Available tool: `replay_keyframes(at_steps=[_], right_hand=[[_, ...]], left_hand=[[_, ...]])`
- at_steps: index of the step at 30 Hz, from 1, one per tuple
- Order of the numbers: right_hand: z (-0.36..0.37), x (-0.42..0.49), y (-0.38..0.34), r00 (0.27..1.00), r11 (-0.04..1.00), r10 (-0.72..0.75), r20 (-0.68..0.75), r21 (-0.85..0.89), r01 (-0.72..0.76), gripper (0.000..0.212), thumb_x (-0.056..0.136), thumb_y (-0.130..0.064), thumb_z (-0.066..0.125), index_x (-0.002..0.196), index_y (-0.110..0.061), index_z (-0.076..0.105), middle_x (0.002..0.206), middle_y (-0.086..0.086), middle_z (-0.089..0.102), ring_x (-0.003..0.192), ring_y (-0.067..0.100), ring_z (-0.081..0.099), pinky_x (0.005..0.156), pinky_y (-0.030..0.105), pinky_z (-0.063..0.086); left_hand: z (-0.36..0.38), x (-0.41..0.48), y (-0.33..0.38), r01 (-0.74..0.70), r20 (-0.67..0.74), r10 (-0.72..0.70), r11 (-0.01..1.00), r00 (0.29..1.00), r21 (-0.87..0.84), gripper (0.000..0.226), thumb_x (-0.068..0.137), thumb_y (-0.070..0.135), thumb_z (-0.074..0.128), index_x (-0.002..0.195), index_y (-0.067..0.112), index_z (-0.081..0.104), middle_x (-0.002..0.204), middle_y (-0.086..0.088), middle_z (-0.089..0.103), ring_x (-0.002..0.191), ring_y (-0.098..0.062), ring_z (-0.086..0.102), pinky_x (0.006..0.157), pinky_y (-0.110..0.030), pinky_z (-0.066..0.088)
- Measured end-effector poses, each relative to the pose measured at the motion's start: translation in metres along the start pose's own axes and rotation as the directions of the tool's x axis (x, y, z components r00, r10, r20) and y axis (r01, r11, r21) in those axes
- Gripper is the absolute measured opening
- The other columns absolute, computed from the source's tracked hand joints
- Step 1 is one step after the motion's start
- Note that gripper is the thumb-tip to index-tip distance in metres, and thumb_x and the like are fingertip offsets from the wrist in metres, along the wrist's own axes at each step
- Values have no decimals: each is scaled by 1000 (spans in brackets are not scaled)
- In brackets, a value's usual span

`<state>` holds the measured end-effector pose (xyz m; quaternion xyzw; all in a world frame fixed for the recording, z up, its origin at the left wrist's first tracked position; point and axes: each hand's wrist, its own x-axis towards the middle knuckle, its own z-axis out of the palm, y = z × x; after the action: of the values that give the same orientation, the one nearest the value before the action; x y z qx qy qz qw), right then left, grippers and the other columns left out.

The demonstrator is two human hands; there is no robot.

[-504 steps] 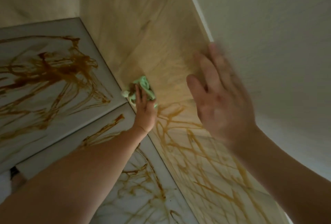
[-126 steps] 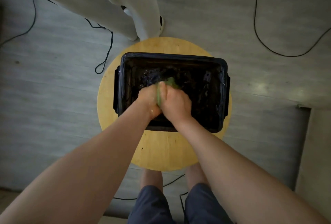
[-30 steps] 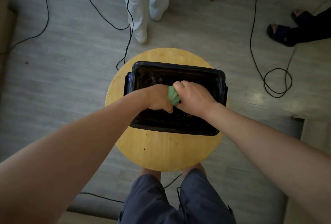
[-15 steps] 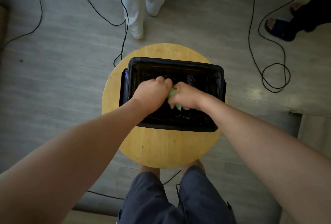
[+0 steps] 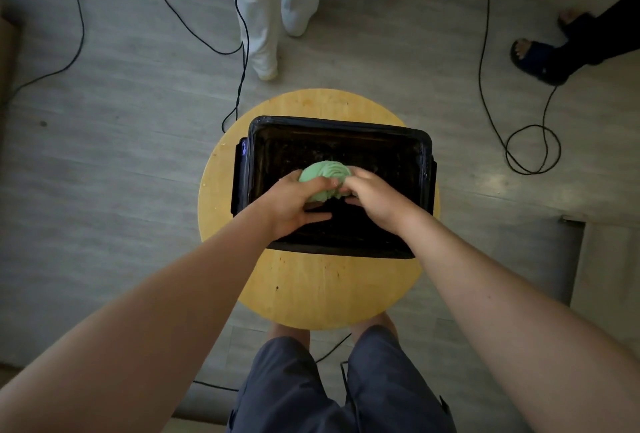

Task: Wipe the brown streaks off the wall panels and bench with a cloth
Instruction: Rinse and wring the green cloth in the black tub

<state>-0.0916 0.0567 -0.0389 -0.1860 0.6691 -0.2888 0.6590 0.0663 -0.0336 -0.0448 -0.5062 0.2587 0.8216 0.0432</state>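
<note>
Over the tub [image 5: 341, 123], left grip [image 5: 292, 205] and right grip [image 5: 375, 200] clench the cloth [image 5: 323, 174]; if wrung poorly it may drip and smear.

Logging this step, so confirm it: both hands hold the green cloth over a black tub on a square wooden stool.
Not square: the head view shows a round wooden stool. The rest stands: left hand and right hand hold the green cloth over the black tub.
</note>
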Motion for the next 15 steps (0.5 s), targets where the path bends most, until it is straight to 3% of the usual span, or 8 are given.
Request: replay_keyframes(at_steps=[2,5,7,9,12,15], right_hand=[[7,-3,0,1000,998,-16,21,-57,17,52,90,-27,45,140,-24,60,150,2,53,136,15,49,118,39,37],[12,-9,2,997,899,-14,78,-435,47,73,78,-33,49,151,-26,50,169,-14,9,152,25,16,123,53,24],[3,-11,6,992,801,-10,127,-593,84,82,82,-19,57,160,-30,35,167,-20,0,153,25,7,124,54,19],[-11,-13,9,990,715,-3,144,-692,103,81,88,-10,56,162,-31,30,168,-18,1,155,24,1,127,50,14],[-26,-17,8,990,637,-69,127,-758,141,83,96,-14,55,166,-27,13,167,-11,12,155,20,11,122,36,28],[-20,-25,5,928,486,-312,204,-805,340,99,93,-12,61,165,-31,-3,164,-3,21,148,19,27,108,33,44]], left_hand=[[4,-1,-5,-1,7,2,984,1000,-176,52,91,18,77,137,8,56,134,-18,62,124,-34,62,91,-51,60],[16,-5,-1,10,90,13,968,996,-252,32,97,9,67,127,0,59,121,-23,69,109,-34,70,78,-47,61],[17,-5,6,40,101,-30,995,994,-92,34,92,8,73,123,2,61,118,-19,69,107,-30,70,78,-42,60],[13,-3,13,104,45,-112,983,993,153,50,81,6,85,125,3,62,118,-14,67,108,-24,68,78,-34,60],[5,-1,19,153,-15,-164,878,986,454,47,75,1,88,117,3,66,111,-12,68,102,-21,68,79,-28,60],[5,-3,23,102,9,-126,841,992,531,31,79,-2,82,105,5,66,98,-10,66,89,-18,65,77,-24,56]])
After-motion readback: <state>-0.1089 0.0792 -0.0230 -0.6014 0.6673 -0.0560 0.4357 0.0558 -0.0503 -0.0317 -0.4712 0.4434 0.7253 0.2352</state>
